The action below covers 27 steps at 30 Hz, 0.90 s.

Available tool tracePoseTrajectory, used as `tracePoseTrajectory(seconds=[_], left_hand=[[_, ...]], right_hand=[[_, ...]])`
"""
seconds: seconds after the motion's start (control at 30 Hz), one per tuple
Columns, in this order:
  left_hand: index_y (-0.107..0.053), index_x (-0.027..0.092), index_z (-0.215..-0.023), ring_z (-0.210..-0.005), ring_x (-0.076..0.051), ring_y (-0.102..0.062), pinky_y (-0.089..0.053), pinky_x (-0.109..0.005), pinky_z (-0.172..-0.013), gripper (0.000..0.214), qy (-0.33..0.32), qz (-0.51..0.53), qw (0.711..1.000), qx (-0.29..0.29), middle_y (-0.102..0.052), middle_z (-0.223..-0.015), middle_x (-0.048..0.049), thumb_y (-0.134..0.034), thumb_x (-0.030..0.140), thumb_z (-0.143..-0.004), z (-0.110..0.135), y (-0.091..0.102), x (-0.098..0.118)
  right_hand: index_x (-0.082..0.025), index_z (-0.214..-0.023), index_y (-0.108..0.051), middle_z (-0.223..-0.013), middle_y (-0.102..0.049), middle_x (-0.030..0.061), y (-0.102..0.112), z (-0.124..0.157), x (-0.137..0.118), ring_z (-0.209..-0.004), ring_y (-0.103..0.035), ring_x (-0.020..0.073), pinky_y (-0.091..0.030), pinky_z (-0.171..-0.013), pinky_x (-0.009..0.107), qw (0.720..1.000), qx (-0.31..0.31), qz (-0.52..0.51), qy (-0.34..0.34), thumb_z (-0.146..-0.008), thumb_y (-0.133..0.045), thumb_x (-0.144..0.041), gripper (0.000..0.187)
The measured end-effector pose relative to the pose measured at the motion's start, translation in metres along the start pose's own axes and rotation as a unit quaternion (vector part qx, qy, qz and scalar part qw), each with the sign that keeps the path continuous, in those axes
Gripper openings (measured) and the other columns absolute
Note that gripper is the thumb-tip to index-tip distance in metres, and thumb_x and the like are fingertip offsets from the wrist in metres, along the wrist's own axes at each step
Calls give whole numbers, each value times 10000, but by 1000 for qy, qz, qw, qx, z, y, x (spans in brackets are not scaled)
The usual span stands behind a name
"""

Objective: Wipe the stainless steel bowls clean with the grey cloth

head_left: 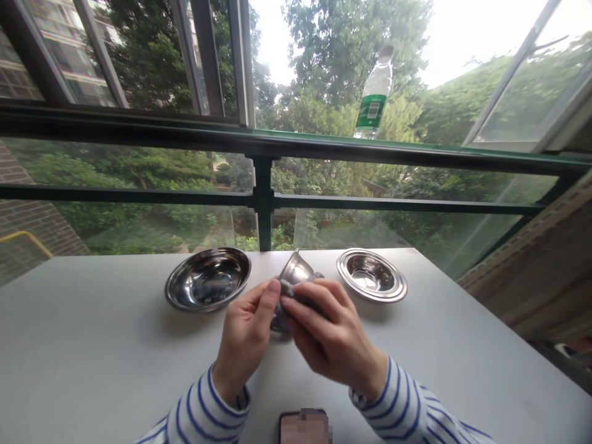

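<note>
In the head view a small shiny metal bowl (296, 269) is held tilted above the table, its lower part hidden by fingers. My left hand (244, 336) grips its near left side, the thumb on top. A crumpled grey cloth (279, 319) is bunched against the metal, and my right hand (332, 327) is closed around it with the fingers pressed on the bowl. To the left of my hands sits a large metal bowl (208, 280). On the right lies a wide-rimmed metal bowl (398, 290).
A phone (303, 430) lies on the white table (115, 364) near its front edge. Beyond the far edge runs a dark green railing (185, 139) with glass panels. A plastic bottle (374, 102) with a green label stands on its top rail.
</note>
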State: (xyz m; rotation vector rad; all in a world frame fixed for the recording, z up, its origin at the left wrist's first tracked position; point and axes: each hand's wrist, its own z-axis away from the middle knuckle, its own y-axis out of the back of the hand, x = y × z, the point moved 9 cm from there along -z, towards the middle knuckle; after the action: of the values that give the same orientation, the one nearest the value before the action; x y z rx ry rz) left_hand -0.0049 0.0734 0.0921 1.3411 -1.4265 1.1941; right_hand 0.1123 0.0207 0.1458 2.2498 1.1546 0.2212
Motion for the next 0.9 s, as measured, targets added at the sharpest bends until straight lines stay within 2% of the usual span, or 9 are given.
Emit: tracePoseTrajectory(seconds=[0.1,0.2,0.27,0.3,0.47,0.53,0.7,0.77,0.9], left_hand=[[-714,151,-821,-603,-127,-540,-449,-198,-559,290,-8,-4,1000,17,-615,-631,-16,-597,410,-766,0,3,4],[-723,148,-800,-569,-132,-535,-450,-215,-548,297,-2,13,1000,10,-608,-608,-13,-605,416,-749,4,-4,6],[-725,149,-798,-559,-131,-534,-449,-217,-546,302,-1,19,1000,8,-608,-603,-10,-607,421,-744,6,-8,8],[-725,149,-801,-559,-131,-537,-450,-217,-548,305,-1,24,1000,5,-611,-605,-10,-607,424,-744,7,-9,8],[-718,143,-768,-575,-137,-544,-448,-222,-552,344,-6,37,999,1,-620,-610,-25,-603,466,-741,5,-8,7],[-713,141,-750,-556,-132,-530,-441,-225,-542,366,0,40,999,-13,-609,-592,-24,-595,488,-742,5,-9,4],[-716,133,-792,-542,-138,-518,-439,-243,-541,382,8,52,996,-71,-608,-594,-32,-589,490,-748,7,-20,2],[-714,130,-807,-540,-138,-512,-431,-238,-520,394,15,55,996,-63,-601,-588,-31,-586,497,-746,7,-19,1],[-704,131,-750,-539,-130,-502,-412,-218,-498,404,18,53,998,-12,-586,-578,-23,-592,519,-729,6,-9,2]], right_hand=[[-189,-1116,-603,-1076,-592,100,0,0,5,-975,-513,231,-477,-827,413,1000,14,1,-8,-823,-556,-183,297],[-194,-1092,-616,-1030,-589,93,8,2,45,-936,-549,202,-490,-812,380,989,49,-24,-138,-880,-471,-198,256],[-192,-1090,-616,-1011,-583,90,10,4,59,-919,-561,195,-494,-801,368,982,46,-34,-183,-896,-439,-204,263],[-187,-1098,-613,-1015,-579,95,10,3,57,-921,-557,198,-493,-798,370,984,40,-30,-170,-890,-447,-201,267],[-167,-1129,-600,-1084,-568,114,4,-2,6,-980,-492,243,-458,-834,426,1000,-12,19,14,-814,-560,-189,318],[-170,-1124,-601,-1076,-575,110,4,-2,6,-973,-493,244,-457,-829,429,1000,-7,26,13,-815,-560,-197,313],[-197,-1121,-597,-1002,-575,93,13,0,46,-920,-527,208,-478,-799,386,988,37,-2,-147,-882,-443,-195,284],[-190,-1124,-597,-1017,-571,101,11,-2,37,-921,-521,215,-475,-794,392,993,21,8,-119,-867,-469,-204,287],[-180,-1107,-607,-1051,-582,102,4,-4,-4,-948,-498,240,-455,-800,414,999,-17,39,11,-811,-553,-213,303]])
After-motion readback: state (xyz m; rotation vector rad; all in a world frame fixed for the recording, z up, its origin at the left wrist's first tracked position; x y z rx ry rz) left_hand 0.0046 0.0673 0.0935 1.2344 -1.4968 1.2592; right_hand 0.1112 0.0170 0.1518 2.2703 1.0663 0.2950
